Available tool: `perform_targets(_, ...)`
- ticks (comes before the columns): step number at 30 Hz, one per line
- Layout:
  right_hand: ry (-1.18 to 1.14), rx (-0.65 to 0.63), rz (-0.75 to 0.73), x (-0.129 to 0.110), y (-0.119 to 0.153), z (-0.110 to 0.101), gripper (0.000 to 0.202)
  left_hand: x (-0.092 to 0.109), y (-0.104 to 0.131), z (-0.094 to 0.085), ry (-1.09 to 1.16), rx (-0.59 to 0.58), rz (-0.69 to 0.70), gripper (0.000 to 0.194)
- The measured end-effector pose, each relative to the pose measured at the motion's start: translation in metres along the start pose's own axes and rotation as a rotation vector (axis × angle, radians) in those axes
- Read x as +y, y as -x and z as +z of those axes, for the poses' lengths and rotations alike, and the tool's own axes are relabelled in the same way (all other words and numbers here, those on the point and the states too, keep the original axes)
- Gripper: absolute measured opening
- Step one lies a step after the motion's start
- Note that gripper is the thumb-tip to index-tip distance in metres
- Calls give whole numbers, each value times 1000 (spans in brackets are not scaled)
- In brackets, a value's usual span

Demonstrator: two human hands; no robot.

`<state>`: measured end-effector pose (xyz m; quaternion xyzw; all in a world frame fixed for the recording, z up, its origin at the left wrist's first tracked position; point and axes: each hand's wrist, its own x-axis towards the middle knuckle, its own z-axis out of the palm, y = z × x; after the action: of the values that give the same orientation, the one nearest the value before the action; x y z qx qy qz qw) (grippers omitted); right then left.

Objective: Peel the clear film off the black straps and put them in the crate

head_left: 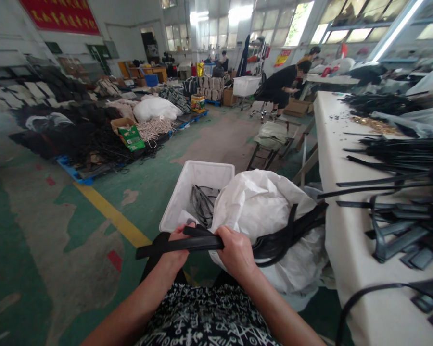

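My left hand (178, 244) and right hand (235, 249) grip black strapping (159, 248). Done: unclear; remaining, I judge: strips (286, 236) at the white sack (261, 192).

Free room leftward, white sack (261, 197) beside right grip (236, 247)

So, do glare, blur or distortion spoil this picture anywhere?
Head view: the ceiling lights glare almost white; head view again: a milky haze softens the left edge, while the left hand, right hand and black strip look clearer; same head view: the table seems stretched toward the lower right, probably by a wide lens.
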<state>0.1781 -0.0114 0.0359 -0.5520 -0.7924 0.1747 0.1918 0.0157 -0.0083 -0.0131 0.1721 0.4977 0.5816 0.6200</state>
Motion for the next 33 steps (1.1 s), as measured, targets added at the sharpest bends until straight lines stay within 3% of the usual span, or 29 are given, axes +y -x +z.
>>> perform_targets(4,-115,-95,62,3,-11,-7,12,-8,6,4,152,-82,-130,23)
perform_targets(9,-346,-338,65,18,-15,-33,25,20,-9,1,244,77,-56,18)
perform_targets(11,-272,-302,82,18,-18,-37,23,24,-10,4,246,70,-51,17)
perform_targets(15,-172,-212,80,11,-29,-36,21,13,-4,18,260,-88,-110,19)
perform_targets(20,-319,-304,61,14,-30,-46,26,22,-12,13,307,34,-36,9)
perform_targets(23,-197,-238,56,12,-30,-48,19,25,-13,15,322,32,-77,2)
perform_targets(27,-110,-158,22,6,-35,-39,10,22,-5,30,398,-2,-152,5)
perform_targets(29,-166,-139,52,9,-35,-39,16,28,-4,32,435,33,-82,4)
perform_targets(33,-246,-117,104,16,-32,-49,29,49,-4,23,402,69,211,13)
